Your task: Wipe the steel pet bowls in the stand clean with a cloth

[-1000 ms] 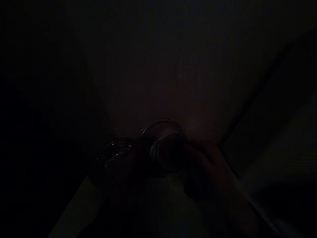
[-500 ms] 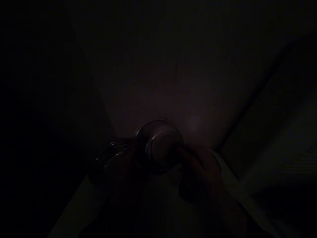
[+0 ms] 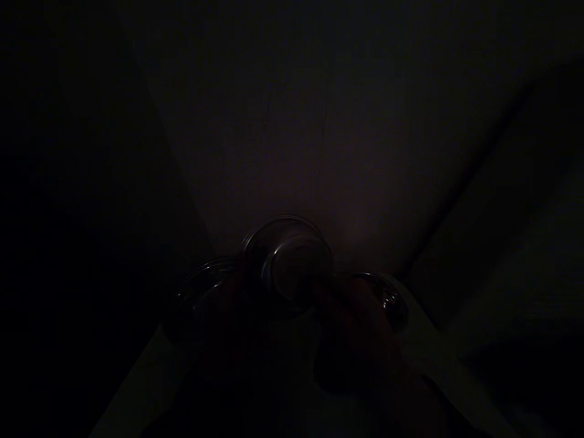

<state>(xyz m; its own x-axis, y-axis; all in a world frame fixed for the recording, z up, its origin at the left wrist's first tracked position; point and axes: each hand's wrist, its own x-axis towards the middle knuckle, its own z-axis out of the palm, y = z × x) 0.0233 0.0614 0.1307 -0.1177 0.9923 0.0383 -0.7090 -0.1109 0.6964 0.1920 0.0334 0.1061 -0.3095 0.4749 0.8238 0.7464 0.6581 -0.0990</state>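
Steel is catching what little light there is: a round steel bowl is gleaming near the middle, above the near end of a pale table. It is leaning at a tilt, with a smaller circle showing inside the curve of its rim; whether that is its base or its hollow is staying unclear in the gloom. The left hand is grasping the bowl by its left side, the fingers mostly sinking into shadow. The right hand is reaching across from the other side, its fingertips touching the bowl's lower right; whether they are gripping or merely pressing, I cannot tell. Just left of the left hand, a second metal vessel is glinting along its rim. Partly behind the right hand, a third metal vessel is showing its shiny curved edge. Beyond them all, a plain dim surface is spreading, a faint dark line running down it.
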